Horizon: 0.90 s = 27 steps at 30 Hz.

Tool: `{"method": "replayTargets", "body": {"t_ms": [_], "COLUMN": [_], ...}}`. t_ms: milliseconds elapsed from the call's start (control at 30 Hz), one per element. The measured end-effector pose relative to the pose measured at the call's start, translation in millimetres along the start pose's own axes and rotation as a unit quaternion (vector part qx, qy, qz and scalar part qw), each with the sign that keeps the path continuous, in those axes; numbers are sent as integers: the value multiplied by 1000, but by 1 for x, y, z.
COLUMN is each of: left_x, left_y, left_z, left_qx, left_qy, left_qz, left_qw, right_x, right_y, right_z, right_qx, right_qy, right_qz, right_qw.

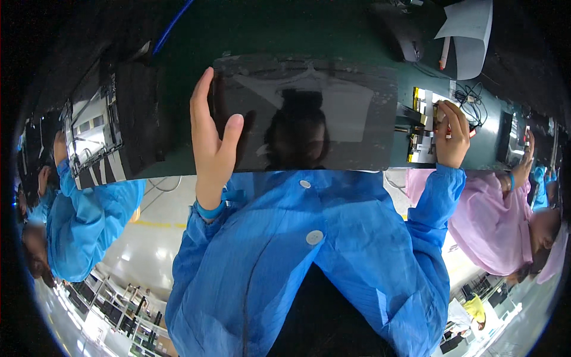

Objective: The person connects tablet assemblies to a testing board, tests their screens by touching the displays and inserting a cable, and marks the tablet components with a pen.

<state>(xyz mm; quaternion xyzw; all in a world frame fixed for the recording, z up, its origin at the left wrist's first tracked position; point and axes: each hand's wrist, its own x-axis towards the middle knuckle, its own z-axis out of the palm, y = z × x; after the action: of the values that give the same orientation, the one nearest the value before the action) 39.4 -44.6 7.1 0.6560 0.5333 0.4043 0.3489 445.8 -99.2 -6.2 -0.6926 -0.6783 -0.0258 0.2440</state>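
I see the left hand (212, 140) lying flat and open against the glossy black panel (309, 113) on the green bench (262, 30); the right hand (450, 134) pinches its yellow-edged circuit strip (421, 126). Risk, I'd say: too hard a tug could tear that strip.

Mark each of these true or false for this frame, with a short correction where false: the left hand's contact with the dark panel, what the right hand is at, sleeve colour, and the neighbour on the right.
1. The left hand rests open on the glossy dark panel. True.
2. The right hand lies flat on that panel. False: it is curled at the small circuit board off the panel's right end.
3. Both sleeves are blue. True.
4. The person on the right wears green. False: the garment is pink.
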Motion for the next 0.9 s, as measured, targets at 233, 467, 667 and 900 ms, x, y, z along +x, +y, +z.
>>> {"method": "replayTargets", "body": {"t_ms": [233,467,667,900], "left_x": [4,-21,-17,-19], "left_y": [39,51,44,18], "left_z": [16,58,40,-18], "left_qx": [191,167,281,342], "left_qy": [-52,-210,-201,85], "left_qz": [188,285,332,97], "left_qw": [962,920,878,931], "right_x": [0,-2,-3,-2], "right_y": [2,1,6,8], "right_z": [1,4,4,-11], "right_qx": [-8,21,20,43], "right_qy": [0,10,6,21], "right_qz": [-9,3,15,2], "right_qw": [1000,1000,1000,999]}}
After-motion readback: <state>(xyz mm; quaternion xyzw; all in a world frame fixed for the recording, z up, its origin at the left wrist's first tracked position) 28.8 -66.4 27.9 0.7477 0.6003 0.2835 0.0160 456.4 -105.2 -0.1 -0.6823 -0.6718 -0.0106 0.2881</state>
